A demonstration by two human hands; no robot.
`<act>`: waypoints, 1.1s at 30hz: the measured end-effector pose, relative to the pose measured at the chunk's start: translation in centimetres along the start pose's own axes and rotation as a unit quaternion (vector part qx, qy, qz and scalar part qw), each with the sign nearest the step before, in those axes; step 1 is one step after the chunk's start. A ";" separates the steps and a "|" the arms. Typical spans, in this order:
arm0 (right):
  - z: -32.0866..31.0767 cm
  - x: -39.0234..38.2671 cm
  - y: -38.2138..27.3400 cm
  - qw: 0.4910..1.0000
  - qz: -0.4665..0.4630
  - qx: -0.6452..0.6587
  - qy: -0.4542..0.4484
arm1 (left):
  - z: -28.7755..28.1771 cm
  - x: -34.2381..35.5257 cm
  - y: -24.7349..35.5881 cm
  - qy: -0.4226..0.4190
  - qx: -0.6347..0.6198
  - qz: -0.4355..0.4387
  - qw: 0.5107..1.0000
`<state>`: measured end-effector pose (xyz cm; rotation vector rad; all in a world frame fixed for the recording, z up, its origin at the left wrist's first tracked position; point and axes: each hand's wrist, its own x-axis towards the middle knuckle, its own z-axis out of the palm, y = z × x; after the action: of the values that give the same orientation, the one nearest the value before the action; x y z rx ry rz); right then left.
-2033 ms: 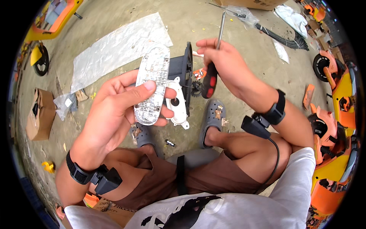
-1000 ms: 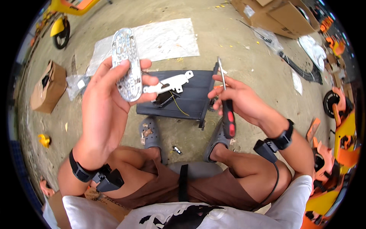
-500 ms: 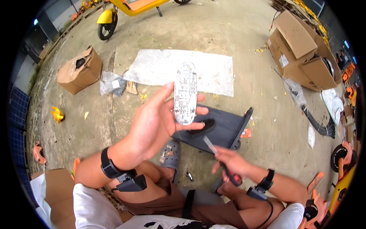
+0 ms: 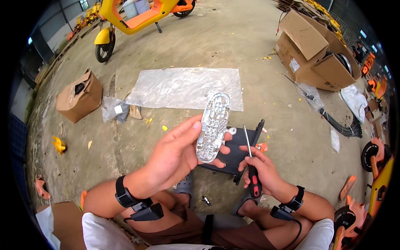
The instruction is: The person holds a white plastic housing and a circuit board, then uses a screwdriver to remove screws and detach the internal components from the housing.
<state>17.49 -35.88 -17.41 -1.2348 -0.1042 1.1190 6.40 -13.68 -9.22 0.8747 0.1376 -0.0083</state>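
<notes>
A clear, oval light unit (image 4: 213, 127) with a silvery patterned inside is held up in my left hand (image 4: 177, 152), thumb on its near side and fingers behind it. My right hand (image 4: 262, 168) is closed round a screwdriver (image 4: 253, 179) with a black and red handle; its metal shaft points up and away from me. Behind and below both hands, a black flat panel (image 4: 233, 156) lies on the floor, partly hidden by my left hand and the light unit.
Beyond the panel a clear plastic sheet (image 4: 183, 85) is spread on the concrete. Cardboard boxes stand at left (image 4: 81, 98) and right (image 4: 312, 56). A yellow scooter (image 4: 137, 21) is parked at the back. Black cables (image 4: 341, 125) lie to the right, and a small dark part (image 4: 206, 201) between my feet.
The light unit has come lower and slightly right, and tilts more. My right hand has turned the screwdriver more upright and moved it right. The view has shifted, showing more of the scooter.
</notes>
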 end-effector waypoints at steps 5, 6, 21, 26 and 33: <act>0.8 -0.7 -1.2 0.999 -0.048 0.000 -0.001 | -0.3 0.1 -0.6 -0.003 0.025 -0.011 1.000; 0.9 -0.9 -1.4 0.998 -0.053 0.001 0.019 | -0.4 0.0 -0.6 0.004 0.075 -0.013 0.997; 2.1 -2.9 -3.4 0.994 -0.098 -0.045 0.007 | 1.9 -0.4 -3.3 0.001 0.472 0.107 0.875; 1.5 -2.9 -3.3 0.984 -0.155 -0.082 0.034 | 1.4 0.3 -1.8 0.086 0.189 -0.061 0.976; 1.4 -2.6 -3.3 0.983 -0.173 -0.053 0.043 | 0.8 0.4 -1.8 0.022 0.167 -0.104 0.980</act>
<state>17.36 -36.49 -12.96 -1.2997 -0.3050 0.7650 6.76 -15.45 -10.17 1.1933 0.2742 -0.2137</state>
